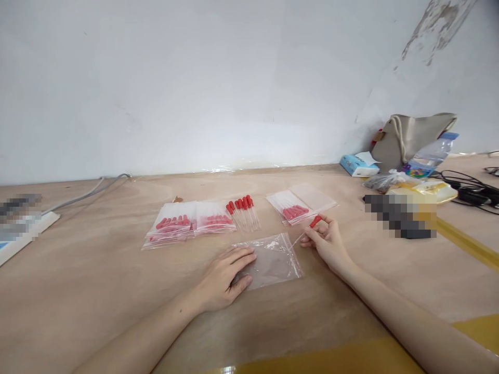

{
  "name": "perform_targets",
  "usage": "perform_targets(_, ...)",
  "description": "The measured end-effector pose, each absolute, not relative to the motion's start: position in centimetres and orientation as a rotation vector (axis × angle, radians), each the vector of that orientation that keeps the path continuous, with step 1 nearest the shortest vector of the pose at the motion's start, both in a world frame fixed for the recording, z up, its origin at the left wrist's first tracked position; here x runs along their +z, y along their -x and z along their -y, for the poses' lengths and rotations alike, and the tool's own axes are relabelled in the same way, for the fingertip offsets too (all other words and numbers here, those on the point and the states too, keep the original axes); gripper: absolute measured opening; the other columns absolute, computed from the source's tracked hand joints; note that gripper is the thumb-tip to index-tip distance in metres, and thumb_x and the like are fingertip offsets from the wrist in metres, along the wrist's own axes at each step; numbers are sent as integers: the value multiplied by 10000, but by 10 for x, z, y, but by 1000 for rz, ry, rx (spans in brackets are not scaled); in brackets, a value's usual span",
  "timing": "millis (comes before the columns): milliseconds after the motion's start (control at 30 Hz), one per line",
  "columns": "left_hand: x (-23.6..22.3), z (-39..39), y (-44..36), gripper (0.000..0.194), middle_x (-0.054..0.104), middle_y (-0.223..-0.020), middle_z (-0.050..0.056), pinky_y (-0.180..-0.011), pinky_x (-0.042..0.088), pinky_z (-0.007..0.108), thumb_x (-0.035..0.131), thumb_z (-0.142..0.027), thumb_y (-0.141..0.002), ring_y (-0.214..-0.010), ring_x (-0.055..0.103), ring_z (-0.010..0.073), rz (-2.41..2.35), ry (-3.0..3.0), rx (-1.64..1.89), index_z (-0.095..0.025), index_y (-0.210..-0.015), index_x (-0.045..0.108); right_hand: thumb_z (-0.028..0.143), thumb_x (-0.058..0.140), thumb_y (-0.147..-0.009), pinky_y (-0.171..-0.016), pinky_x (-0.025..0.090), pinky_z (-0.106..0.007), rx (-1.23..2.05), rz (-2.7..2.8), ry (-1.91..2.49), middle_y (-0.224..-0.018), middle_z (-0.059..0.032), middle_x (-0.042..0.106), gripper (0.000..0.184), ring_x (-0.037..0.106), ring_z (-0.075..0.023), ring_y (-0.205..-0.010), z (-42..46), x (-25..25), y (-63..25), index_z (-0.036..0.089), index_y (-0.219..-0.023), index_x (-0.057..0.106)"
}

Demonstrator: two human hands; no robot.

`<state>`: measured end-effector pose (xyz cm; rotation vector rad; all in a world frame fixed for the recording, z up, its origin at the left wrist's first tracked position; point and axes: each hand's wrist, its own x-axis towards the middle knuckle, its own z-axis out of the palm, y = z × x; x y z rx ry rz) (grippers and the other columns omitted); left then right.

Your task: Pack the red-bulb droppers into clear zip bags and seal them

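Note:
My left hand (226, 278) lies flat on the left edge of an empty clear plastic bag (275, 259), fingers stretched out. My right hand (327, 241) pinches a glass dropper with a red bulb (315, 222), held just right of the bag's open end. Loose droppers with red bulbs (244, 210) lie in a row behind the bag. Two filled bags of droppers (191, 223) sit to their left. Another filled bag (294, 210) lies on a stack of bags behind my right hand.
A wooden table (97, 270) runs up to a white wall. At the right stand a grey cloth bag (409, 137), a water bottle (431, 156), a tissue pack (356, 165) and black cables (473, 192). A grey cable (89, 193) lies at the left.

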<state>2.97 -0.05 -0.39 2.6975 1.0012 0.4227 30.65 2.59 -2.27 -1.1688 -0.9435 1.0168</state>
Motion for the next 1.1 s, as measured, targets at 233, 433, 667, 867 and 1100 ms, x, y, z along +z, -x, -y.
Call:
perform_targets(233, -2, 1, -31, 430, 409, -1341, 36, -1055, 269, 392, 418, -298, -887, -1239, 354, 182, -1002, -2664, 422, -220, -1304, 353, 371, 716, -620, -613, 519, -259, 1301, 1051, 1191, -684, 45, 605, 478, 609, -105, -616, -21, -18, -319, 219, -883, 346)
perform_targets(433, 0, 1, -31, 449, 416, -1338, 39, -1046, 279, 410, 433, -327, -883, -1236, 363, 205, -1014, -2648, 415, -229, -1312, 346, 391, 689, -646, -464, 381, -187, 1407, 1579, 1301, -575, 62, 531, 348, 477, -57, -491, -14, -9, -330, 185, -770, 437)
perform_targets(667, -3, 0, -31, 455, 420, -1336, 37, -1036, 290, 419, 451, -325, -872, -1229, 375, 212, -1017, -2655, 431, -250, -1311, 361, 385, 705, -618, -444, 287, -189, 1189, 1781, 1310, -557, 62, 462, 315, 388, -52, -490, -13, -7, -320, 166, -688, 490)
perform_targets(867, -1, 0, -31, 416, 393, -1355, 26, -1036, 286, 422, 433, -345, -882, -1240, 357, 209, -1011, -2682, 388, -268, -1289, 396, 379, 678, -671, -392, 288, -163, 1315, 1579, 1263, -522, 84, 429, 307, 373, -37, -441, -16, -5, -325, 177, -753, 461)
perform_targets(1100, -2, 0, -30, 514, 412, -1340, 51, -1031, 295, 419, 460, -327, -864, -1230, 369, 223, -1015, -2646, 440, -230, -1342, 298, 334, 662, -704, -370, 390, -167, 1632, 1514, 949, -956, -6, 572, 330, 539, -45, -484, -10, -6, -311, 201, -765, 366)
